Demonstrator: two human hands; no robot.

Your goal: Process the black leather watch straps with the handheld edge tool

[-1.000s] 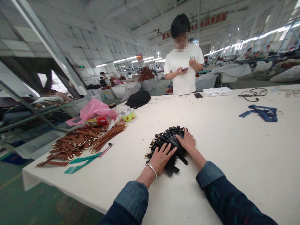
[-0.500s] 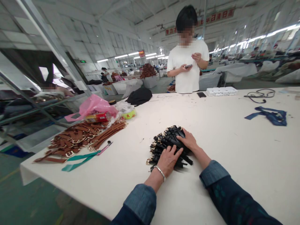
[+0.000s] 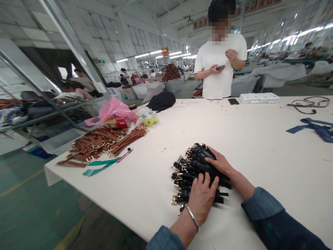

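A pile of black straps with gold buckles (image 3: pixel 186 175) lies on the white table, the buckle ends fanned toward the left. My left hand (image 3: pixel 204 192), with a silver bangle at the wrist, presses on the near side of the pile, its fingers bent over the straps. On the far right side my right hand (image 3: pixel 221 163) is curved round the straps, thumb on top. Both hands grip the bundle between them. The fingertips are partly hidden among the straps.
Brown buckled straps (image 3: pixel 91 144) lie at the table's left, by a teal ribbon (image 3: pixel 101 163) and a pink plastic bag (image 3: pixel 114 110). Blue fabric strips (image 3: pixel 312 125) lie at right. A person in a white shirt (image 3: pixel 221 66) stands across the white table (image 3: pixel 125 201), holding a phone.
The view has shifted, so the pile and hands appear lower and farther right. Both hands stay on the black straps, and the buckle ends look slightly more spread out.
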